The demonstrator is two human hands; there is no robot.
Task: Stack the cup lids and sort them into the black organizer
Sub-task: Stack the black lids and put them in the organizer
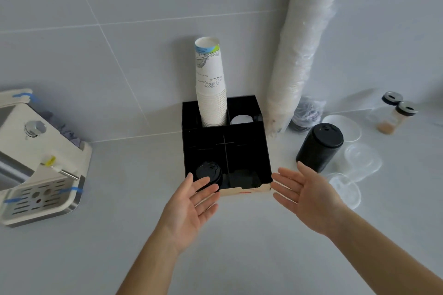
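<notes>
Lids: 1 stack of black lids [320, 147] stands on the counter [134, 199], well right of the black organizer [226, 148] and just beyond the right hand [305, 200]. Clear lids [362, 161] lie loose beside that stack, with a white lid [342, 127] behind it. A black lid stack [208, 173] sits in the organizer's front-left compartment. A column of paper cups [212, 88] fills the rear-left compartment; a white lid shows in the rear-right one. Both hands are open, palms facing inward, holding nothing. The left hand [189, 208] overlaps the organizer's front-left corner; contact cannot be confirmed. A sleeve of white cups [302, 55] leans against the wall.
</notes>
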